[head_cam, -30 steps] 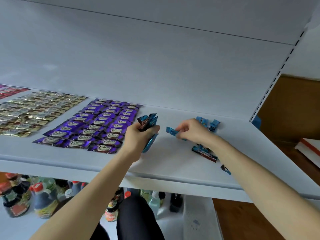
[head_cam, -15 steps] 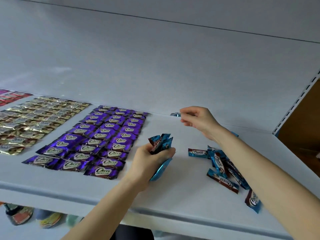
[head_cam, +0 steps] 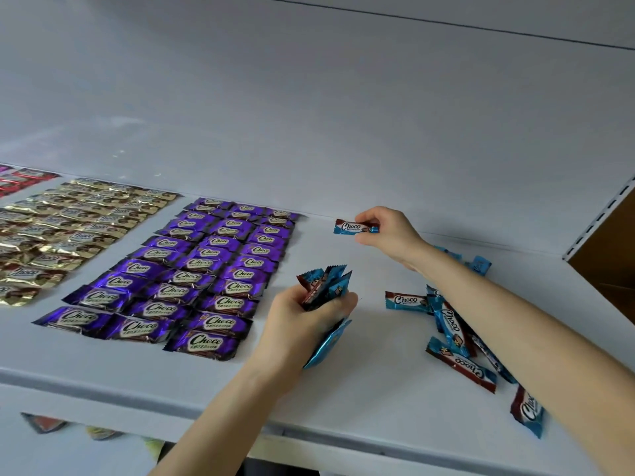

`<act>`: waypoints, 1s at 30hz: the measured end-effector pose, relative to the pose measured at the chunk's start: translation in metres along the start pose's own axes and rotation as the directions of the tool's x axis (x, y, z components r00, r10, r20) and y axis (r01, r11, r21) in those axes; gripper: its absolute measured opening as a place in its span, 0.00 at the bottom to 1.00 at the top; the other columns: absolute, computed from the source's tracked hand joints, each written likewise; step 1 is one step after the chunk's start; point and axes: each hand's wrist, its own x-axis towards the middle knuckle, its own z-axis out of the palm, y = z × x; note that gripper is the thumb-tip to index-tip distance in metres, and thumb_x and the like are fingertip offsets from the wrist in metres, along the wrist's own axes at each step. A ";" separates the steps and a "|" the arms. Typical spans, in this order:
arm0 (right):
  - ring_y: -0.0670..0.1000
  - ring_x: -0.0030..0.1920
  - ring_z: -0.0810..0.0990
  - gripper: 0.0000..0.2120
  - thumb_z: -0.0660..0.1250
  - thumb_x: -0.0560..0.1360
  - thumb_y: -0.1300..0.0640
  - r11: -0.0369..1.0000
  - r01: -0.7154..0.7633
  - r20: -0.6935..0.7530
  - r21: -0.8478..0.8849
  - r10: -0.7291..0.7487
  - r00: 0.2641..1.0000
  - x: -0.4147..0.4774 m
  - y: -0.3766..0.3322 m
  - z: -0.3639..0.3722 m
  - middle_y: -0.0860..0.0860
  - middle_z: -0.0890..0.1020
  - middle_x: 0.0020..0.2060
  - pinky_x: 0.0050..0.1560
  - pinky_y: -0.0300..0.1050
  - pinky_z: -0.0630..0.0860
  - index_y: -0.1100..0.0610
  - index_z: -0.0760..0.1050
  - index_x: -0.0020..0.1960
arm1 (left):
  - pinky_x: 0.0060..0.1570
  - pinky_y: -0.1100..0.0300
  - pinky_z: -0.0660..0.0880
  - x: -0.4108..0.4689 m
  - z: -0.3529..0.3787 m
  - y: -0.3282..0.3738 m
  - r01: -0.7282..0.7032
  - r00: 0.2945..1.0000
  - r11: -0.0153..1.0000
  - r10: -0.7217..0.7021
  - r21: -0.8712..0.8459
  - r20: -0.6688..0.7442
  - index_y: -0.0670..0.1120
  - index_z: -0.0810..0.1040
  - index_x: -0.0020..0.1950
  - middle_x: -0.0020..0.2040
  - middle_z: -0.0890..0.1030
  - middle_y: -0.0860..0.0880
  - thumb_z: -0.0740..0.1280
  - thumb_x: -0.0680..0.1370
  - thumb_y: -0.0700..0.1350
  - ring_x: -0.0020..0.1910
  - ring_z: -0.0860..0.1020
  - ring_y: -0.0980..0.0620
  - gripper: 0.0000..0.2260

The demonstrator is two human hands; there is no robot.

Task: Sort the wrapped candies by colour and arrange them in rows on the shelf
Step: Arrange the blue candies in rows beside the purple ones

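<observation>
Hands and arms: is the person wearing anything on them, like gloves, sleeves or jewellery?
Nothing visible. The left hand and right hand are bare: no gloves, rings or watch. The left forearm and right forearm are uncovered; no sleeve is in view.

Her right hand [head_cam: 385, 231] pinches one blue candy [head_cam: 354, 227] near the back of the white shelf [head_cam: 378, 400]; the left hand [head_cam: 302, 324] grips a blue bunch [head_cam: 324, 286]. Purple rows [head_cam: 192, 273] lie left, loose blue ones [head_cam: 453, 331] right.
</observation>
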 end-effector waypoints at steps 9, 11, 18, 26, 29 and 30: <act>0.53 0.57 0.74 0.12 0.61 0.78 0.58 0.870 0.150 0.076 -0.470 -0.129 0.989 -0.010 0.010 -0.002 0.56 0.77 0.56 0.57 0.46 0.70 0.60 0.75 0.58 | 0.30 0.66 0.70 0.000 -0.001 -0.001 0.004 1.000 1.000 -0.004 -0.007 0.006 0.45 0.78 0.39 0.28 0.75 0.53 0.72 0.72 0.42 0.30 0.73 0.55 0.04; 0.54 0.55 0.74 0.13 0.59 0.78 0.56 0.806 0.205 0.183 -0.555 -0.122 0.976 -0.015 0.010 0.000 0.56 0.77 0.54 0.56 0.49 0.71 0.60 0.76 0.57 | 0.30 0.67 0.70 0.000 -0.001 -0.001 0.003 1.000 1.000 -0.003 -0.006 0.006 0.45 0.78 0.39 0.28 0.75 0.53 0.72 0.72 0.41 0.29 0.73 0.55 0.04; 0.55 0.66 0.66 0.20 0.52 0.80 0.49 0.741 0.211 0.271 -0.637 -0.040 0.962 0.007 0.006 0.019 0.55 0.68 0.66 0.62 0.48 0.65 0.58 0.67 0.67 | 0.33 0.65 0.72 0.000 -0.001 0.001 0.029 0.999 0.999 -0.029 -0.040 -0.015 0.44 0.79 0.41 0.30 0.77 0.52 0.72 0.72 0.41 0.32 0.75 0.54 0.03; 0.53 0.67 0.65 0.20 0.48 0.81 0.47 0.726 0.210 0.264 -0.655 -0.040 0.964 0.030 0.018 0.029 0.52 0.65 0.69 0.63 0.48 0.66 0.55 0.65 0.68 | 0.31 0.67 0.72 0.002 -0.001 0.001 0.032 0.999 0.998 -0.033 -0.046 -0.010 0.44 0.79 0.42 0.30 0.77 0.52 0.72 0.72 0.42 0.31 0.75 0.55 0.03; 0.53 0.68 0.64 0.20 0.48 0.81 0.48 0.726 0.211 0.258 -0.654 -0.049 0.965 0.029 0.018 0.031 0.52 0.65 0.69 0.64 0.48 0.64 0.55 0.66 0.68 | 0.32 0.67 0.72 0.002 -0.002 0.000 0.035 0.999 0.999 -0.035 -0.041 -0.012 0.44 0.79 0.42 0.30 0.77 0.51 0.72 0.72 0.42 0.32 0.75 0.54 0.03; 0.53 0.68 0.64 0.20 0.48 0.81 0.48 0.723 0.212 0.254 -0.657 -0.051 0.966 0.029 0.018 0.031 0.52 0.65 0.69 0.64 0.48 0.65 0.56 0.66 0.68 | 0.31 0.67 0.71 0.002 -0.002 0.000 0.037 0.999 0.998 -0.038 -0.043 -0.015 0.44 0.79 0.42 0.30 0.76 0.52 0.72 0.72 0.42 0.31 0.74 0.55 0.03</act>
